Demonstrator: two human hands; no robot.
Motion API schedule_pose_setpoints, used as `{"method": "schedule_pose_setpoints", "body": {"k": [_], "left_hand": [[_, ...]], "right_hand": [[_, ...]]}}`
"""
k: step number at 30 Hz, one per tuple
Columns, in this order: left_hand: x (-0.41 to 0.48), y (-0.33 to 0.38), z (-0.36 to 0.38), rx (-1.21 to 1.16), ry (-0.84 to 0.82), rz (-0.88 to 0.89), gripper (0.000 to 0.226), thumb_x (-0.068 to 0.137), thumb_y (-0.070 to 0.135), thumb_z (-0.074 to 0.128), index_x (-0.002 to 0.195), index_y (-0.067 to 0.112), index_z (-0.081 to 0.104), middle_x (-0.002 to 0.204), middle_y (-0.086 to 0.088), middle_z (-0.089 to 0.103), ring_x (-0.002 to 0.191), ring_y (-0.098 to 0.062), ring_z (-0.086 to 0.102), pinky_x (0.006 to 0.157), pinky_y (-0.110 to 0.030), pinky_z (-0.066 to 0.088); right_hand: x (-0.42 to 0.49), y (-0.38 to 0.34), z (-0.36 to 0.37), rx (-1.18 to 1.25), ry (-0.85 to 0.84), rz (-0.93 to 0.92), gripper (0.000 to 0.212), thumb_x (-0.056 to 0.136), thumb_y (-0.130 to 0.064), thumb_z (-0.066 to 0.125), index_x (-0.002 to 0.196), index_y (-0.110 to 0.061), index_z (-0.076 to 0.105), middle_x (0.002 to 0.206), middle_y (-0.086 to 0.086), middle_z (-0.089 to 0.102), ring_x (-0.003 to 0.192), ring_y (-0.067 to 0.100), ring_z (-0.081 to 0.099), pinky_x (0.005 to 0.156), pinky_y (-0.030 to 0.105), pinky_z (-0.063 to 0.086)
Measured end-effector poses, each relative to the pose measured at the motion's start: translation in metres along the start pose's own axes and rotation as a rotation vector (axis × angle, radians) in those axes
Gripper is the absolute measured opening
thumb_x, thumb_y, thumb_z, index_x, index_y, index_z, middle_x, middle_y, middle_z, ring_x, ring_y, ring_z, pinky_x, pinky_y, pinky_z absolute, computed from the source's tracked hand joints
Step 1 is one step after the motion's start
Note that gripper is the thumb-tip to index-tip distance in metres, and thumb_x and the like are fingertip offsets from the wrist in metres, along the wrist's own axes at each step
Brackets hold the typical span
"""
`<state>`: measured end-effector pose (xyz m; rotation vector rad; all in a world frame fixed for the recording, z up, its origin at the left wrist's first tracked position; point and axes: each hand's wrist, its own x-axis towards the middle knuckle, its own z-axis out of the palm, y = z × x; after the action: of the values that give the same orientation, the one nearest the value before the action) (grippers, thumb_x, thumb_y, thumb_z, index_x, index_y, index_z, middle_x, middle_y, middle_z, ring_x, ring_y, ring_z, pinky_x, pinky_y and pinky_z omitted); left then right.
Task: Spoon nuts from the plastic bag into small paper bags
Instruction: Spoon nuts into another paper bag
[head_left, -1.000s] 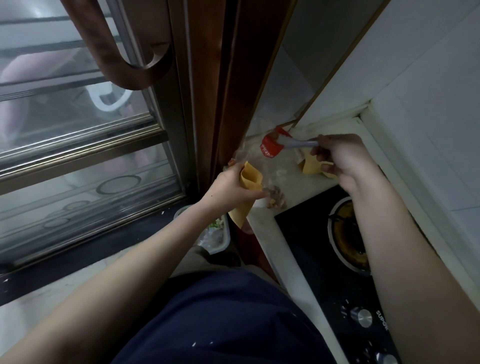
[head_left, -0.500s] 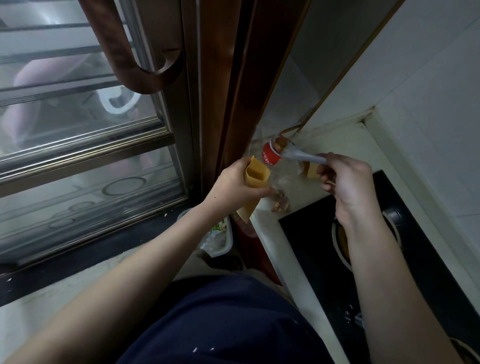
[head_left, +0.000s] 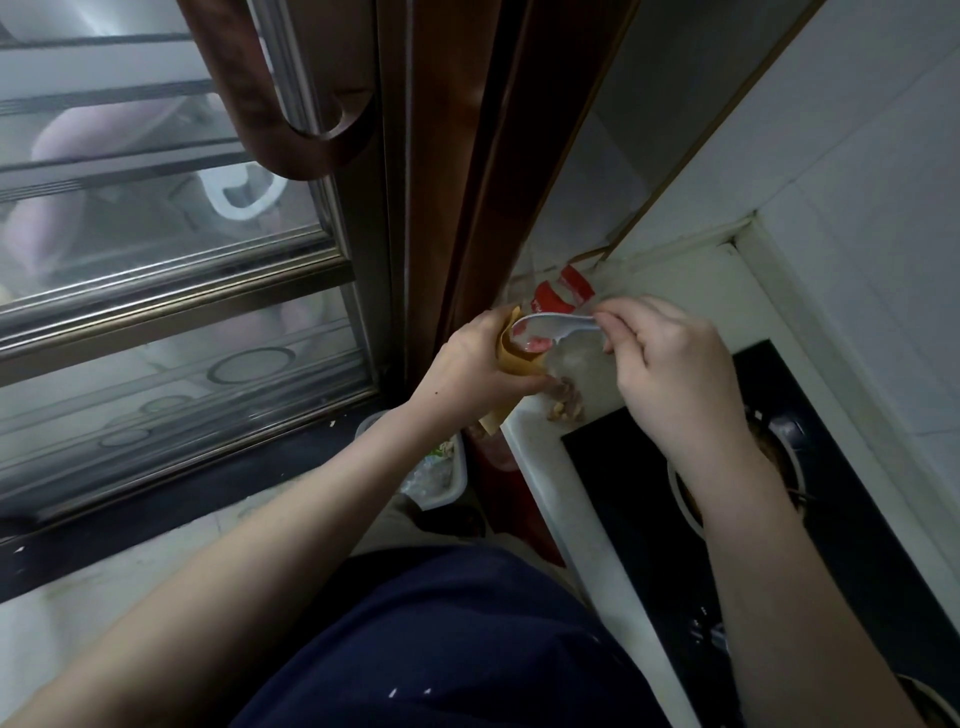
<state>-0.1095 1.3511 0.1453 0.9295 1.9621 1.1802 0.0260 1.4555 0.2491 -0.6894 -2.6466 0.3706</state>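
Between the two hands, I'm seeing the spoon tipping over the mouth of the paper bag. Left hand is wrapping around the paper bag, clamped on it, holding it just off the counter edge. Right hand is pinching the spoon handle at the fingertips; hands are near each other but not touching.

Progress, as I'm judging it: one scoop is going in, so this is mid-fill on this bag. I can't tell how full the bag is, since its inside is hidden. The plastic bag, clear with red print, is lying just beyond both hands, and a clump of nuts is sitting below the right hand's thumb side, so stock is remaining. No finished bags are showing here.

Orientation: the spoon's long axis is running roughly level from right hand to left, bowl end pointing at the left hand. The paper bag's long axis is running steeply, mouth up and tilting toward the spoon, bottom end hanging below the left hand.
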Motion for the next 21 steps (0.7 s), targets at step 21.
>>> {"method": "schedule_pose_setpoints", "body": {"k": [21], "left_hand": [[-0.004,-0.034,-0.011,0.040,0.000,-0.208,0.095,0.062,0.057,0.081,0.141,0.021,0.043,0.114,0.011,0.055,0.103,-0.010,0.057,0.087,-0.032,0.054]], "right_hand": [[0.080,0.035,0.054,-0.327,-0.537,-0.178,0.016,0.095,-0.011,0.052,0.101,-0.006,0.066,0.091,0.014,0.063,0.086,0.032,0.061,0.074,0.034,0.048]]}}
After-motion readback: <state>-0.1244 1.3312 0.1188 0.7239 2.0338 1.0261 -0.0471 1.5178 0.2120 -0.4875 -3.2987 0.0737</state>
